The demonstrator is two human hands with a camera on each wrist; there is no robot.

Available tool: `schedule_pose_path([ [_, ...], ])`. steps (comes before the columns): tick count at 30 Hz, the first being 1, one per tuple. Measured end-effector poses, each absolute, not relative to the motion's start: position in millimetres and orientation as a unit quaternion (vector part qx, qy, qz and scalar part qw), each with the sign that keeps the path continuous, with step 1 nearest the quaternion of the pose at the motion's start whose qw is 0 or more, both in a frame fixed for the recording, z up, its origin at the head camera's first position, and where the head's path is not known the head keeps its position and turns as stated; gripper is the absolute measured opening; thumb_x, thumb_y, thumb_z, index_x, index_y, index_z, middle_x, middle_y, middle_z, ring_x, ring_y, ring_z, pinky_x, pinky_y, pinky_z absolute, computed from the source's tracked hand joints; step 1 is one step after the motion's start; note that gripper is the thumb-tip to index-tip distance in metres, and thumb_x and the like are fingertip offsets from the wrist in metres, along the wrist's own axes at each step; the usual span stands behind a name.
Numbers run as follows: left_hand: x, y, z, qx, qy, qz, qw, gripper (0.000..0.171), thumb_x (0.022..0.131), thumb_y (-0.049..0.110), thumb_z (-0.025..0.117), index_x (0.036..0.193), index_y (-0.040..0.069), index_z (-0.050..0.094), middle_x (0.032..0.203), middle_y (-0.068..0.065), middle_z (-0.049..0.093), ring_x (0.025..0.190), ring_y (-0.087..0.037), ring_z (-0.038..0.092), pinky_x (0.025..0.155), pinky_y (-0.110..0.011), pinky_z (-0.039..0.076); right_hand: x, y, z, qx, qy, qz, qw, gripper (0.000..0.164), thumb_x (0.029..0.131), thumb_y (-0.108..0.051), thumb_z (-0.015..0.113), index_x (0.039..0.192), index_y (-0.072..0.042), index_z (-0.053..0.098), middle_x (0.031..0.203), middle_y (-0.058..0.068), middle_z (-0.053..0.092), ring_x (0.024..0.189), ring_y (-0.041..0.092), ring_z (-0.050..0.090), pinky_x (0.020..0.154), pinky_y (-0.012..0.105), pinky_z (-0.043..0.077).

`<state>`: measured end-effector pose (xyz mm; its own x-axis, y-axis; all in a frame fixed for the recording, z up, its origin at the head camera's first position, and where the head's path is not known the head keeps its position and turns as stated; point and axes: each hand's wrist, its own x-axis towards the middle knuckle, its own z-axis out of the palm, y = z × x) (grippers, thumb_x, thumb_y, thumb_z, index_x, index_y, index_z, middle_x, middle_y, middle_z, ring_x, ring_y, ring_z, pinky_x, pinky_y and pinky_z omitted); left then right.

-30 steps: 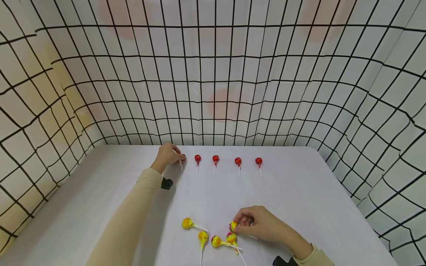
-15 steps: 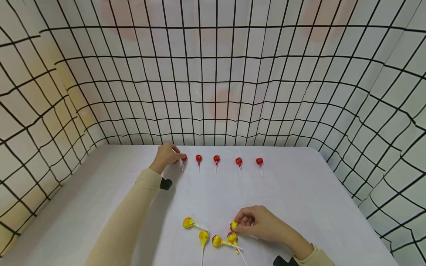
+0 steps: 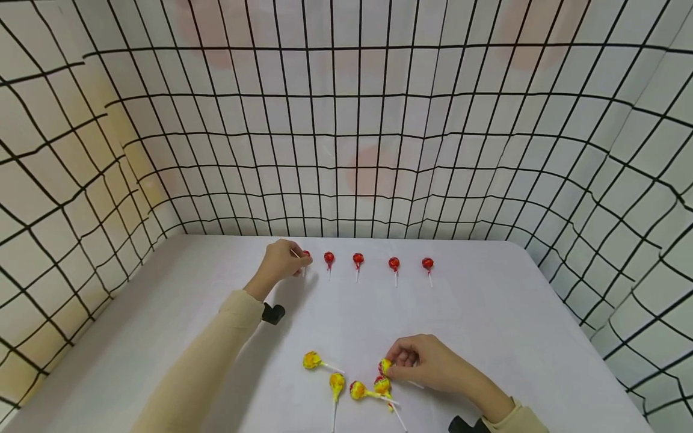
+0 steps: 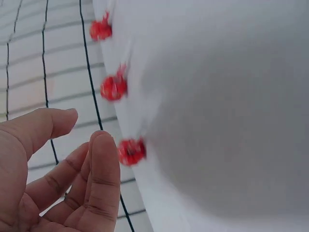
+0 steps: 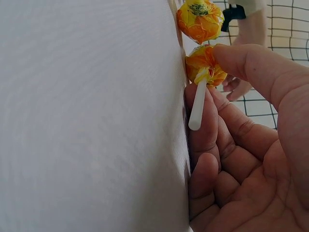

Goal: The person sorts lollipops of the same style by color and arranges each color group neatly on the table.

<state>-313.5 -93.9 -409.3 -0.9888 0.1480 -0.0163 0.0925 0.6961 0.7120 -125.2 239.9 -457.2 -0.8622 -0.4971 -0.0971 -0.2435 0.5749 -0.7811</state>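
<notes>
At the far left end of a row of red lollipops, my left hand is beside the end lollipop, partly covering it in the head view. The left wrist view shows thumb and fingers apart with nothing between them, and that red lollipop lying just past the fingertips. Near the front, my right hand pinches a yellow lollipop by its wrapped head between thumb and fingers. Its white stick points back toward the palm. Another yellow lollipop lies right beside it.
Several red lollipops, such as the rightmost one, line the back of the white table. Loose yellow lollipops lie at the front, two with crossing sticks. White walls with a black grid enclose the back and sides.
My left hand has come off the end red lollipop, its fingers now parted. The right hand keeps its pinch on the yellow lollipop. The head view has shifted slightly.
</notes>
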Motion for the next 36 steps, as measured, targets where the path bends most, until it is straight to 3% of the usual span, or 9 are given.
schedule_pose_path([
  [11, -260, -77, -402, 0.108, 0.924, 0.36, 0.07, 0.023, 0.094, 0.025, 0.084, 0.085, 0.009, 0.071, 0.068, -0.002, 0.067, 0.06, -0.015, 0.065, 0.062, -0.025, 0.048, -124, 239, -453, -0.212, 0.868, -0.421, 0.158, 0.017, 0.094, -0.032, 0.084, 0.101, -0.018, 0.076, 0.081, -0.01, 0.064, 0.072, 0.0, 0.055, 0.066, 0.018, 0.046],
  [36, -169, -93, -416, 0.17, 0.914, 0.353, 0.105, 0.027, 0.089, 0.024, 0.089, 0.077, 0.013, 0.067, 0.061, 0.003, 0.058, 0.053, -0.01, 0.053, 0.054, -0.023, 0.036, -123, 238, -454, -0.208, 0.869, -0.42, 0.16, 0.017, 0.093, -0.03, 0.084, 0.102, -0.017, 0.076, 0.081, -0.008, 0.063, 0.072, 0.001, 0.054, 0.064, 0.018, 0.044],
])
